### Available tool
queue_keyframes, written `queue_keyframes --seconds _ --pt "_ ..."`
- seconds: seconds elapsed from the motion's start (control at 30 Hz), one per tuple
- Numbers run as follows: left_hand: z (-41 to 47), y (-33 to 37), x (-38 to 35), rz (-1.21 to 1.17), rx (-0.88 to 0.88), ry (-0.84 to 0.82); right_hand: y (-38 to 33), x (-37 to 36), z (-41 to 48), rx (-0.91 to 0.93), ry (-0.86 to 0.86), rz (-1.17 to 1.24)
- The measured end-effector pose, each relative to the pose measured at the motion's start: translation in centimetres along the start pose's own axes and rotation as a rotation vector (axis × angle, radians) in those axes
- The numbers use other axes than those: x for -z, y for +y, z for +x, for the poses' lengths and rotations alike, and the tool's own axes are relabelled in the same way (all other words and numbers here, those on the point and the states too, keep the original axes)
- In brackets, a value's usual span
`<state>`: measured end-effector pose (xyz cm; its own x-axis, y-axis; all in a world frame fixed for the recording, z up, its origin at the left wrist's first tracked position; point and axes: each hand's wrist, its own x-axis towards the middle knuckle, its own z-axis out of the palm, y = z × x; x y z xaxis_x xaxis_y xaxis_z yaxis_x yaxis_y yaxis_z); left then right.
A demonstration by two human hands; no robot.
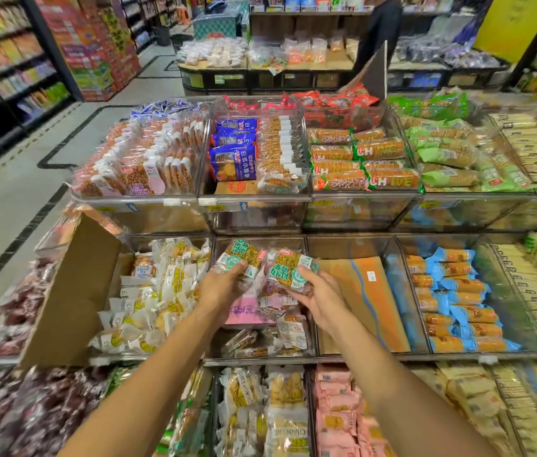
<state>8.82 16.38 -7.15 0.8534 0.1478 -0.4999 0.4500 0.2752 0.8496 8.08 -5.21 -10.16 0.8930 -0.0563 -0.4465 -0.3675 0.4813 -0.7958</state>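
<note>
We face tiered snack shelves in a shop. Above the clear bin (260, 360) on the middle tier, our left hand (224, 285) grips a crinkly green-labelled packet (239, 258) and our right hand (318, 296) grips a second packet (288, 267) beside it. Right of the bin lies a flat orange cardboard sheet (366, 301). Left of the bin sit glossy white wrappers (161, 291), and far left is the pale tiled floor (13, 199).

Two hands (224, 288) (318, 300) — two green-labelled packets (242, 258) (290, 270)
</note>
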Motion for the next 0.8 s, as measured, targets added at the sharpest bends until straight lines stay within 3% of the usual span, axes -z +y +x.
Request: queue_keyframes --seconds 0.2,0.43,0.57,0.8 --pt "-0.8 1.3 -0.5 0.047 -0.026 -0.071 -0.8 0.0 -1.9 0.048 0.118 0.043" --pt "-1.5 2.0 -2.3 0.146 -0.055 -0.280 -1.9 1.3 -6.3 0.136 0.239 0.089" --pt "-2.8 0.6 -4.0 0.117 0.003 -0.463 -1.2 4.2 -10.2 0.191 0.338 0.153" --pt "-7.6 -4.3 -8.8 0.231 0.128 -0.645 1.4 10.7 -19.0 0.258 0.594 0.330"
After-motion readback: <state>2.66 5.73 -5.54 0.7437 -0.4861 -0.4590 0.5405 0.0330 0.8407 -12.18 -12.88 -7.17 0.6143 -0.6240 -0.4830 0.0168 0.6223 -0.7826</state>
